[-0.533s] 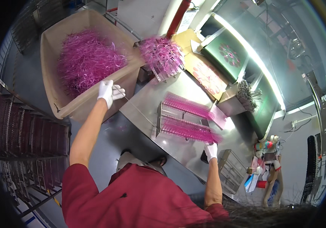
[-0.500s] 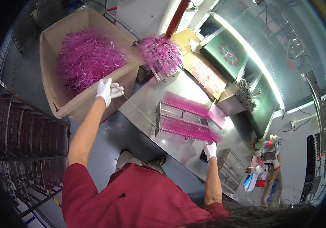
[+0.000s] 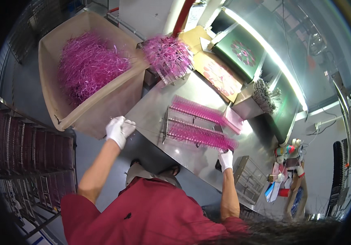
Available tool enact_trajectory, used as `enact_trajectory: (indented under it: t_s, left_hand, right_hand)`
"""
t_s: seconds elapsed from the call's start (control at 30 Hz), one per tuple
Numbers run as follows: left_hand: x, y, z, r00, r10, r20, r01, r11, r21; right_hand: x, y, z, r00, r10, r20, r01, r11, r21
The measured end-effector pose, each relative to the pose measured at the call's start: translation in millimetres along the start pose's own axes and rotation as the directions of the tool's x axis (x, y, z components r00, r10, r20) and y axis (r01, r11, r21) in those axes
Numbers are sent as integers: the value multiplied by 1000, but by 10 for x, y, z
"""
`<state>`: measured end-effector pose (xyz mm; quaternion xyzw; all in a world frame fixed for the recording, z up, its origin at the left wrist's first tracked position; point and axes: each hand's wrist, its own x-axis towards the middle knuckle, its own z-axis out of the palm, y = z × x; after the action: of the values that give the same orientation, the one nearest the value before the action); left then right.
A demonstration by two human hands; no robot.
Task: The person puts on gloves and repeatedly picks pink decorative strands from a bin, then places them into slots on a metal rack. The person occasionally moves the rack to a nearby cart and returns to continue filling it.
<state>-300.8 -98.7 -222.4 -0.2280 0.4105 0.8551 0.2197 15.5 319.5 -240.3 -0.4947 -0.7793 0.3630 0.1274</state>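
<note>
My left hand (image 3: pixel 119 130), in a white glove, is closed below the rim of a big beige bin (image 3: pixel 114 98) full of loose pink plastic strands (image 3: pixel 86 65). It pinches a thin rod (image 3: pixel 147 130) that runs toward a metal rack (image 3: pixel 166 122) on the steel table (image 3: pixel 151 110). Two rows of pink pieces lie on that rack, a near row (image 3: pixel 202 136) and a far row (image 3: pixel 198 111). My gloved right hand (image 3: pixel 225 159) is closed at the right end of the near row.
A bundle of pink pieces on a frame (image 3: pixel 169 55) stands behind the table beside the bin. Flat printed boards (image 3: pixel 220 75) and a green machine (image 3: pixel 245 53) lie further back. Dark racks (image 3: pixel 28 151) stand at my left, and a wire basket (image 3: pixel 247 179) at the table's right end.
My left hand has come down from the bin's rim toward me and closed more tightly. My right hand stays at the end of the near pink row.
</note>
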Motion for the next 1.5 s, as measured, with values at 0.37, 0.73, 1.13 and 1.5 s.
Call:
enact_trajectory:
  t_s: [0.37,0.73,1.13,1.5]
  left_hand:
    - [-717,-391,514,995,-66,69,60,994,86]
    - [-754,-515,408,995,-97,-20,99,967,236]
    - [-696,-585,277,986,-136,98,100,945,310]
    - [86,-861,103,991,-133,22,110,890,442]
  right_hand:
    - [-9,82,-151,1000,-6,10,6,1000,-18]
    - [-127,-108,-190,999,-10,-35,6,993,-114]
    - [-191,-63,-91,996,-10,-83,6,999,-47]
    - [-342,541,511,964,-252,89,256,966,-36]
